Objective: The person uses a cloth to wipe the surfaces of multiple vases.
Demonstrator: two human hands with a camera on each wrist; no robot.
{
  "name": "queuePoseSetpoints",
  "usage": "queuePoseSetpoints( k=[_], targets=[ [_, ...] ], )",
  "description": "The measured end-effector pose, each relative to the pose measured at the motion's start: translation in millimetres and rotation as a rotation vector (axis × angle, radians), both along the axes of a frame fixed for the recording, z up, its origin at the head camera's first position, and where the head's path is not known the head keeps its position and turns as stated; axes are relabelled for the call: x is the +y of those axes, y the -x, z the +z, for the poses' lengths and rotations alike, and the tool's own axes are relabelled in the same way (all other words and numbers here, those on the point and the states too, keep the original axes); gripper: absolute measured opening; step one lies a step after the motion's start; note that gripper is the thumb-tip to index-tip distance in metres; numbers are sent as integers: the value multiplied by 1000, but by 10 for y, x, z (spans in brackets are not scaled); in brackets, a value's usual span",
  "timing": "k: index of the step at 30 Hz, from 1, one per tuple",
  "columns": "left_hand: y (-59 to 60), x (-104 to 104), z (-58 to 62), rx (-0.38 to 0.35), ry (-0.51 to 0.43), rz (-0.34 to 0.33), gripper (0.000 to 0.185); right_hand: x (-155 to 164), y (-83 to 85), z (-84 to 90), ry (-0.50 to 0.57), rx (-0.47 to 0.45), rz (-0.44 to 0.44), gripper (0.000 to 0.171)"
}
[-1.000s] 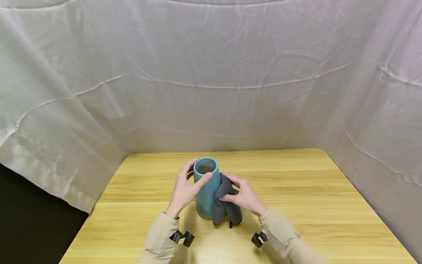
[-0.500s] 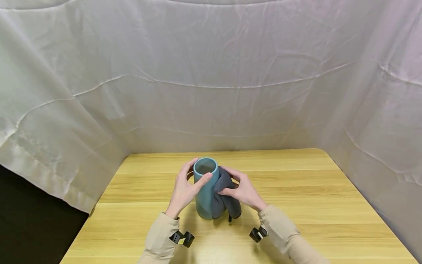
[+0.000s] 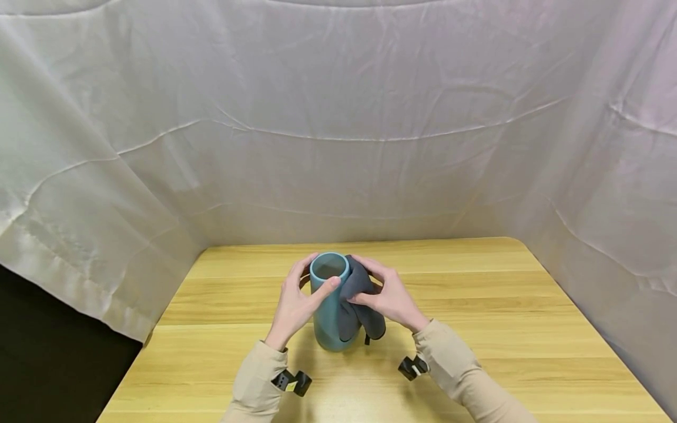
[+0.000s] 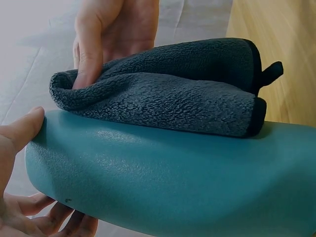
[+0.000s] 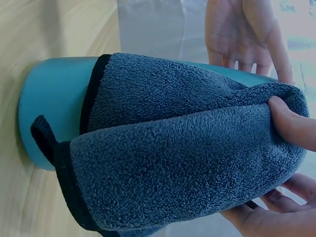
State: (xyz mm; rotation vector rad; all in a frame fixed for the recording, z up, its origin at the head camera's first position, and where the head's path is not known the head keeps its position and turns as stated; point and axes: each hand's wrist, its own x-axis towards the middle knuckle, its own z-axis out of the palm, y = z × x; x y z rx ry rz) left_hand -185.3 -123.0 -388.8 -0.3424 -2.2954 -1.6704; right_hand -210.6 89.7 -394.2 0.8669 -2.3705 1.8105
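A tall teal vase (image 3: 326, 320) with a round open mouth stands upright on the wooden table. My left hand (image 3: 297, 302) grips it near the rim from the left, thumb in front and fingers curled behind. A dark grey cloth (image 3: 355, 294) with black edging and a small loop (image 5: 43, 140) is pressed along the vase's right side. My right hand (image 3: 388, 296) pinches the folded cloth near its top, with the thumb in front. In the left wrist view, a small dark mark (image 4: 68, 200) shows on the vase wall. The vase's inner floor cannot be made out.
The wooden table (image 3: 502, 329) spreads out around the vase. Pale fabric (image 3: 338, 176) hangs behind and on both sides. A dark area (image 3: 53, 352) lies beyond the table's left edge. Each beige sleeve (image 3: 449, 361) carries a black wrist camera (image 3: 412, 368).
My right hand has slid the cloth up the vase's right side, from lower down to level with the rim. My left hand and the vase have stayed put.
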Motion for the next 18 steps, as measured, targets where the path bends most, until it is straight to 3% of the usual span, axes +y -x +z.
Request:
queuePoseSetpoints(
  k=[12, 18],
  targets=[
    [-2, 1, 0, -8, 1, 9, 65, 66, -32, -363, -97, -85, 7, 75],
    [-5, 7, 14, -10, 6, 9, 66, 76, -42, -420, -93, -117, 0, 73]
  ],
)
